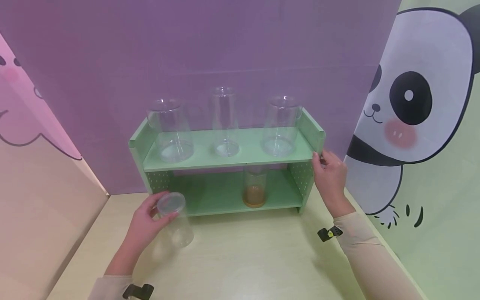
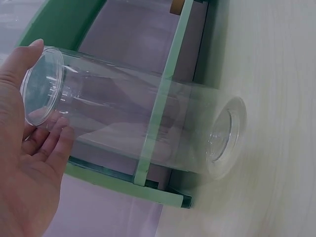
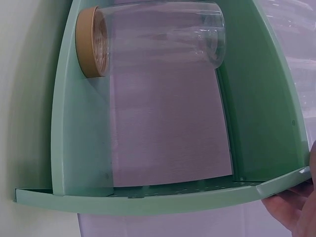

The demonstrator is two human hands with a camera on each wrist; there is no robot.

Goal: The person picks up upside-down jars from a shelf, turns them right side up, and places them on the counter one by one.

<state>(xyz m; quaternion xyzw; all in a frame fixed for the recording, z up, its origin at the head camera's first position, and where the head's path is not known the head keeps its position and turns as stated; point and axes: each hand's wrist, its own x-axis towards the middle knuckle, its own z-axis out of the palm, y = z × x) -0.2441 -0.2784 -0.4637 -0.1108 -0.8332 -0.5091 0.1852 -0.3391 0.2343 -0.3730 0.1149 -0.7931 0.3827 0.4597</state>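
Note:
A clear cylindrical jar point(image 1: 181, 227) stands on the table in front of the left end of a green two-tier shelf point(image 1: 232, 210). My left hand point(image 1: 144, 218) holds this jar round its upper end, thumb on one side and fingers on the other. The left wrist view shows the same hand point(image 2: 34, 123) at one end of the jar point(image 2: 118, 108), whose other end is by the pale tabletop. At the shelf's right side my right hand point(image 1: 331, 175) grips the side panel point(image 1: 313, 133) near its front edge. Some right fingers are hidden behind the panel.
On the upper tier stand a wide clear jug point(image 1: 174, 133), a slim clear jar point(image 1: 225, 125) and another clear jug point(image 1: 281, 129). A clear jar with a brown cap-like piece point(image 1: 255, 196) at its bottom is on the lower tier. A purple wall point(image 1: 225, 41) rises behind.

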